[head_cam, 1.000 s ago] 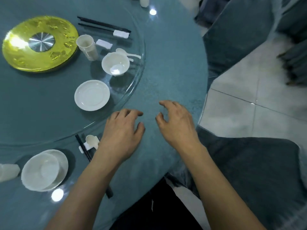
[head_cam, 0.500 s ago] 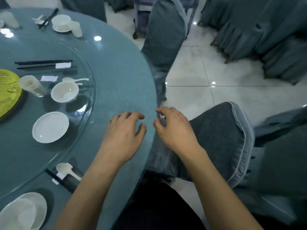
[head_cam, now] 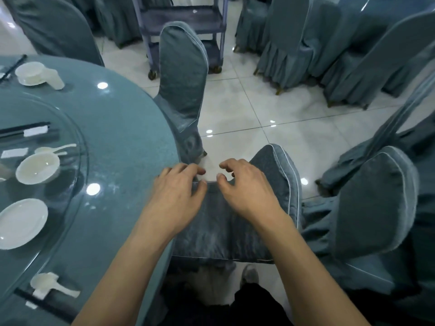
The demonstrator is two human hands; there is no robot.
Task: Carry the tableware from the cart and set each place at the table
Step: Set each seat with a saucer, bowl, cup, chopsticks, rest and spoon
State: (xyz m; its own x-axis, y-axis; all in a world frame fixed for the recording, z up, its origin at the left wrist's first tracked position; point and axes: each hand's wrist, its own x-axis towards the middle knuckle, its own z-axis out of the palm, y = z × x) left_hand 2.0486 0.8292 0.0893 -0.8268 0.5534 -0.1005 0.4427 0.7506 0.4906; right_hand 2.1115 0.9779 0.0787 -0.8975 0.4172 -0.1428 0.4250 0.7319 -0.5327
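My left hand [head_cam: 176,196] hovers over the edge of the round teal table [head_cam: 122,147], fingers loosely curled, holding nothing. My right hand [head_cam: 244,184] hangs beside it above a covered chair seat [head_cam: 223,229], also empty. On the glass turntable [head_cam: 80,184] lie a white plate [head_cam: 21,223], a bowl [head_cam: 37,168], a spoon [head_cam: 55,149] and chopsticks [head_cam: 23,128]. A spoon on a rest [head_cam: 50,287] lies at the near table edge. A set place with bowl and cup [head_cam: 38,75] sits at the far left. The blue cart [head_cam: 186,27] stands at the top.
A chair in a teal cover [head_cam: 182,78] is tucked against the table between me and the cart. More covered chairs [head_cam: 372,208] crowd the right side, and another table's chairs [head_cam: 317,50] stand at the top right. White tiled floor [head_cam: 259,118] lies between them.
My view has swung right, away from the table toward the chairs and the cart. Both hands have kept their empty, loosely curled pose and now sit over the table edge and chair.
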